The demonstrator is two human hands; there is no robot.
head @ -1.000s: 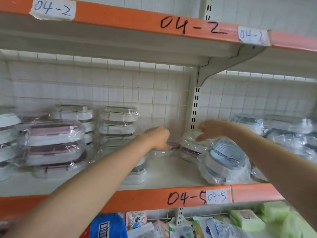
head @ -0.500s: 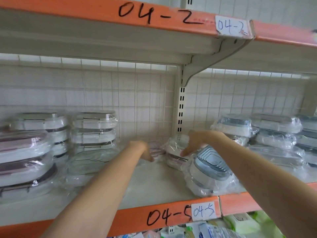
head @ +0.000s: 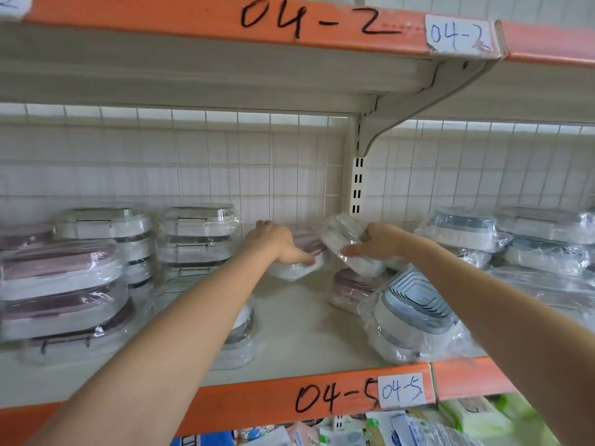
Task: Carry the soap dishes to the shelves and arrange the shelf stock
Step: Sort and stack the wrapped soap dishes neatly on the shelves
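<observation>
Both my arms reach deep into the shelf (head: 306, 320) marked 04-5. My left hand (head: 273, 241) grips a pink-lidded soap dish (head: 299, 262) wrapped in clear plastic, lifted a little near the back. My right hand (head: 375, 243) holds a white wrapped soap dish (head: 346, 241) tilted on edge, just right of the pink one. Under it another pink soap dish (head: 349, 288) lies flat. A blue-grey ribbed soap dish (head: 415, 317) leans at the shelf's front right.
Stacks of wrapped pink and white dishes (head: 61, 284) fill the shelf's left side, with more (head: 196, 233) behind. Blue-grey dishes (head: 463, 230) pile up at the right beyond the upright post (head: 357, 185). The upper shelf (head: 289, 69) hangs low. Packaged goods (head: 402, 426) sit below.
Both hands have closed on dishes at the back. The right hand has raised and tilted the white dish; the left has lifted the pink one. The camera has moved closer and a little right.
</observation>
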